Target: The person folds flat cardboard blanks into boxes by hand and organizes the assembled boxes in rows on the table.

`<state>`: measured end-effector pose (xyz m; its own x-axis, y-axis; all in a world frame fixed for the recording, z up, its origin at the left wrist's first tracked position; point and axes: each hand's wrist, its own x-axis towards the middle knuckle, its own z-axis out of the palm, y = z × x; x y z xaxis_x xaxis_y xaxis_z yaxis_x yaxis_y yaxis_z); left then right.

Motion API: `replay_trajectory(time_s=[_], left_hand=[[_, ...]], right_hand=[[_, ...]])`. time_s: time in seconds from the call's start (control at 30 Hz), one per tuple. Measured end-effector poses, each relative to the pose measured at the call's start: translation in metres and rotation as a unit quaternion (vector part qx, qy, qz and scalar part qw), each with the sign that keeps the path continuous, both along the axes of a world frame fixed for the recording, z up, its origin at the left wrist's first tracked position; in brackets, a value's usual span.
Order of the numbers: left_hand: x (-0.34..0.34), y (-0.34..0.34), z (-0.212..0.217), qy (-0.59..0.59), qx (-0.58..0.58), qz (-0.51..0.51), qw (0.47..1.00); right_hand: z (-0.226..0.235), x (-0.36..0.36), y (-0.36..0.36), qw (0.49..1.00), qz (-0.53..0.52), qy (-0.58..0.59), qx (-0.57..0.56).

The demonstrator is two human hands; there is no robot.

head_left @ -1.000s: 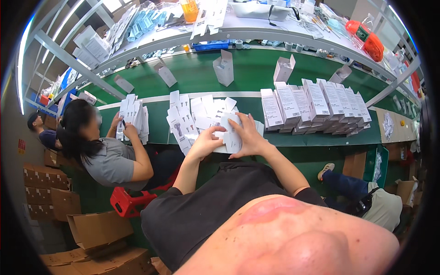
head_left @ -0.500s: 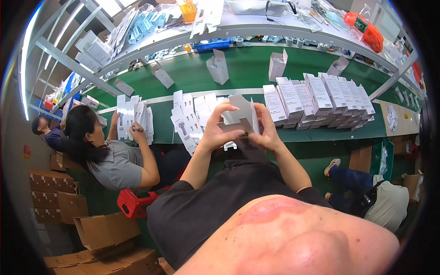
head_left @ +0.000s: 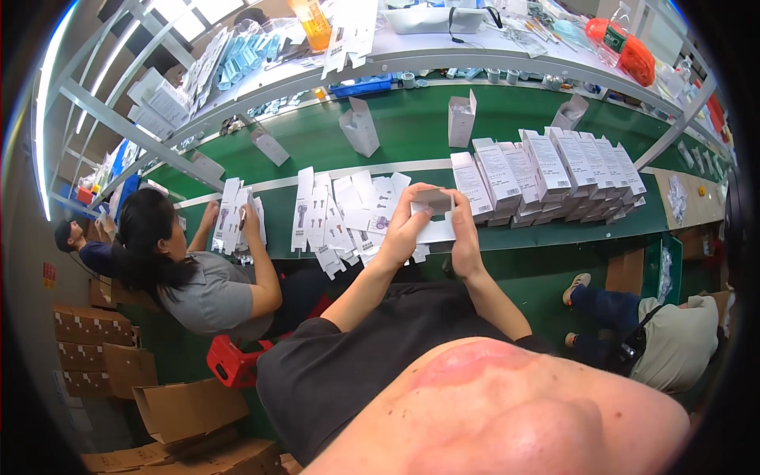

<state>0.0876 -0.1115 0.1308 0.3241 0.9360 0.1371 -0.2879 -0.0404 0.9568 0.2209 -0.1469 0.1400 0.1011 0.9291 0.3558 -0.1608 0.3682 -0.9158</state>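
Observation:
I hold a small white carton [head_left: 433,215] between both hands, lifted a little above the green bench [head_left: 554,237]. My left hand [head_left: 405,231] grips its left side with the thumb on the top flap. My right hand [head_left: 465,236] clasps its right side. Just left of my hands lies a fan of flat white carton blanks [head_left: 340,214] printed with a small grey picture. To the right stands a row of folded white cartons [head_left: 554,170], leaning against one another.
A co-worker [head_left: 198,277] sits at my left handling another stack of flat blanks [head_left: 233,222]. Single upright cartons [head_left: 360,127] stand on the green conveyor behind. Another person [head_left: 665,332] crouches at lower right. Brown cardboard boxes [head_left: 190,412] lie on the floor at lower left.
Both hands picked a flat blank off the pile, raised it and opened it into a box shape. Now the carton sits lower and closer to the bench, with my hands around its sides.

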Motion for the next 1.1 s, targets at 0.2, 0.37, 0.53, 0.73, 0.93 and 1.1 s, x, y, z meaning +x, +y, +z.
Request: replay_trajectory(time_s=[0.2, 0.37, 0.53, 0.73, 0.93, 1.1], left_hand=[[0.003, 0.001, -0.001, 0.024, 0.14, -0.02, 0.99], [-0.003, -0.002, -0.019, 0.065, 0.266, -0.038, 0.961], [0.001, -0.007, -0.031, 0.071, 0.136, -0.039, 0.987], [-0.004, -0.012, -0.019, 0.116, 0.142, -0.023, 0.983], [-0.012, -0.005, -0.054, 0.384, 0.435, 0.125, 0.805], [-0.034, 0.003, -0.032, 0.314, 0.329, 0.176, 0.873]], right_hand=[[-0.003, 0.011, 0.003, 0.995, 0.001, -0.062, -0.074], [-0.015, 0.017, 0.006, 0.999, 0.039, 0.008, -0.036], [-0.01, 0.014, 0.0, 0.987, -0.021, -0.143, -0.065], [-0.002, 0.025, -0.008, 0.996, 0.003, -0.073, -0.057], [-0.017, 0.044, -0.009, 0.905, -0.07, -0.419, 0.028], [-0.016, 0.118, 0.017, 0.849, -0.285, -0.442, 0.061]])
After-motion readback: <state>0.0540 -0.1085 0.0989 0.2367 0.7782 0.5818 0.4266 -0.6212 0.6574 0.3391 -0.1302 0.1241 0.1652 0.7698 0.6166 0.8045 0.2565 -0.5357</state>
